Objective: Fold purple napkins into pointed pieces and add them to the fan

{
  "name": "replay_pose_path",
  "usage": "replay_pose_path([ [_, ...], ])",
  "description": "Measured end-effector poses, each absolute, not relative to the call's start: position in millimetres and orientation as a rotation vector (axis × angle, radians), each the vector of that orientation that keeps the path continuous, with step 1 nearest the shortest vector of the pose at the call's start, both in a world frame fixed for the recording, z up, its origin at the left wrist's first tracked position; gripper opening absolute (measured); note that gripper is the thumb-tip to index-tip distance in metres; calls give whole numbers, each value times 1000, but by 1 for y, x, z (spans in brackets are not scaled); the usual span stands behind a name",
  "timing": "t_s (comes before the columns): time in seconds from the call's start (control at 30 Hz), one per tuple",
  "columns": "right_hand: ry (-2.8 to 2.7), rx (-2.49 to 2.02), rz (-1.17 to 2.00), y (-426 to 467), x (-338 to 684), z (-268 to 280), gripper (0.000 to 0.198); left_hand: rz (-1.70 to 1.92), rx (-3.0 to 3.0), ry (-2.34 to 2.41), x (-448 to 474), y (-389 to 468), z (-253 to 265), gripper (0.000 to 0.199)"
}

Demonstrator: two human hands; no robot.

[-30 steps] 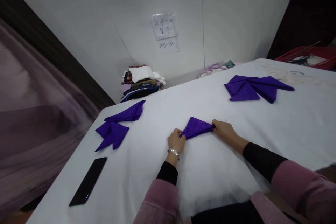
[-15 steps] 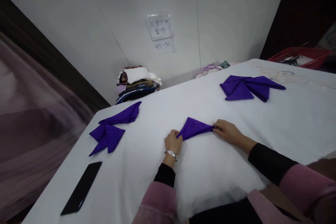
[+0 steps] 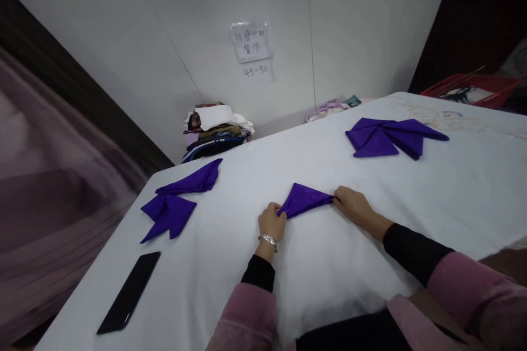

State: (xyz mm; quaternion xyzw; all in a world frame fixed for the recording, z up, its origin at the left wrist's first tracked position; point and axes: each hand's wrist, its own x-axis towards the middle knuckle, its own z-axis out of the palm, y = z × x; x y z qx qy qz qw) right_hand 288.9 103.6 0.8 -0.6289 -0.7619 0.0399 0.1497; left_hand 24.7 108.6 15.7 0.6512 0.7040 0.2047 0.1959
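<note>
Head view: thin purple cloth folded into a flattish triangle (image 3: 305,200) lay on the white cloth-covered table (image 3: 230,274), right of and farther out than the glossy black flat slab (image 3: 129,292), well apart from it. Left hand (image 3: 273,224) pinched its left corner, right hand (image 3: 352,203) its right corner; exact fingertip contact was partly hidden. Peak pointed away from the wearer, layered edge faced the body. Two folded purple cloth pieces (image 3: 171,216) sat just beyond the slab; another spread purple folded cloth (image 3: 376,140) sat far right of it. Handling, my read: light, soft, limp, not fragile; slight sheen, so layers probably slid on each other. Best hold: both end corners, all layers pinched together, light tension; a one-layer grab would likely have opened the folds.
</note>
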Motion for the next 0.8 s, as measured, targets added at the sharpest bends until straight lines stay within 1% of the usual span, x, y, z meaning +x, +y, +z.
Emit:
replay_pose_path([
  [0.17,-2198,-1741,171,104,296,-3,16,569,1811,1980,26,108,16,13],
  [0.33,-2221,-1476,180,106,296,-3,31,593,1829,1974,26,108,14,13],
  [0.43,-2286,-1381,176,111,287,-1,32,597,1826,1981,26,109,13,13],
  [0.7,-2386,-1416,81,122,267,6,37,582,1848,1978,26,108,14,14],
  [0.8,-2406,-1442,55,124,264,5,36,583,1839,1979,26,108,14,14],
])
